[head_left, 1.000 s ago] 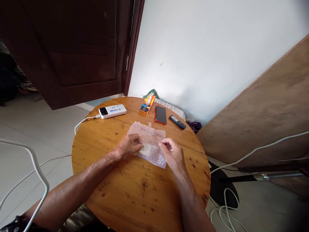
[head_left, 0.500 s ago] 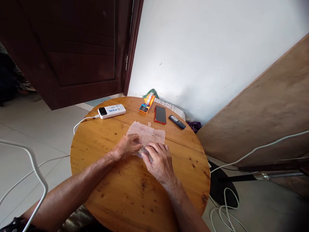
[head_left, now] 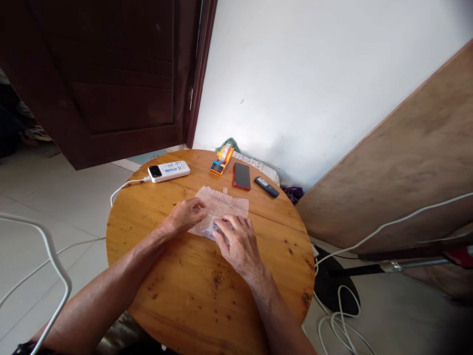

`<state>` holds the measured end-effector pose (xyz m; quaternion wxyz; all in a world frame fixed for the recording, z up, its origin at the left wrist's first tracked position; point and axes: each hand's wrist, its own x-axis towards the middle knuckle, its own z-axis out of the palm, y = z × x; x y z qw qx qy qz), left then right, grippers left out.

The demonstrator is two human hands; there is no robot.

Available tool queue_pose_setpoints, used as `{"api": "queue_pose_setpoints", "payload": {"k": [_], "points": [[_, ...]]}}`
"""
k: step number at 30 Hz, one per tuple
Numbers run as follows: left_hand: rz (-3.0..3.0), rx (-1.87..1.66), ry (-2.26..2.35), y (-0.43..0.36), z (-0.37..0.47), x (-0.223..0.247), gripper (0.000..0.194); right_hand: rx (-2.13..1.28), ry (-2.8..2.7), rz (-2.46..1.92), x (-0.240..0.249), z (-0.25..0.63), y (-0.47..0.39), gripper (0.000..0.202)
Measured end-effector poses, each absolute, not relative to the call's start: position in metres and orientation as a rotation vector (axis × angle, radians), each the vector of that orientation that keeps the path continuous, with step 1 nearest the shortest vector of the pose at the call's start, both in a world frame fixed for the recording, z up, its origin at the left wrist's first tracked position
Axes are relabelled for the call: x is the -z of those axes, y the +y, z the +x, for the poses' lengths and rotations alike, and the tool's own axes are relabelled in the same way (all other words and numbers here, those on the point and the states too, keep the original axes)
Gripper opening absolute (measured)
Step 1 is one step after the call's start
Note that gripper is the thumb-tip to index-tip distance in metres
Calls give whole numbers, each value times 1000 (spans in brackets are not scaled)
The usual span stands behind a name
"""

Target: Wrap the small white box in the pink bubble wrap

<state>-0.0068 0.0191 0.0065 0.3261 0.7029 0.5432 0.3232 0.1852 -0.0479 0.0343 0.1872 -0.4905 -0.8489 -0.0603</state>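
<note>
A sheet of bubble wrap (head_left: 231, 201) lies on the round wooden table (head_left: 177, 296). My left hand (head_left: 185, 215) is over the wrap's left side, its fingers curved and apart from the thumb, with nothing visible between them. My right hand (head_left: 239, 242) rests over the front right part of the wrap, fingers spread and thumb apart. Beside its fingertips a small flat item (head_left: 214, 226) with dark marks shows in part; the hand hides the rest, and I cannot make out its kind.
Along the table's back stand a white power bank (head_left: 170, 171) with a cable, an orange tape dispenser (head_left: 222, 159), a red-edged phone (head_left: 241, 176) and a dark blue handheld device (head_left: 266, 187). A small tan piece (head_left: 225, 190) lies behind the wrap. White cables hang at both sides.
My left hand has drawn back to the left, away from my right hand, uncovering the small flat item on the wrap. My right hand stays over the wrap. The view has shifted slightly.
</note>
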Motion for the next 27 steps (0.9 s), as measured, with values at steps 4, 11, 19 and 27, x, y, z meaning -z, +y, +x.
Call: {"api": "queue_pose_setpoints", "payload": {"k": [4,11,19,27], "points": [[1915,-753,1508,19,-12,-10,22,185,-2409,-1397,-36,184,-49,22],[2054,-548,1807,12,-23,-23,32,266,-2497,-1423,-41,180,-52,30],[1933,-360,1818,12,-27,-34,32,387,-2585,-1465,-45,176,-57,43],[1668,-593,1535,13,-25,-31,28,366,-2572,-1443,-43,177,-56,37]]}}
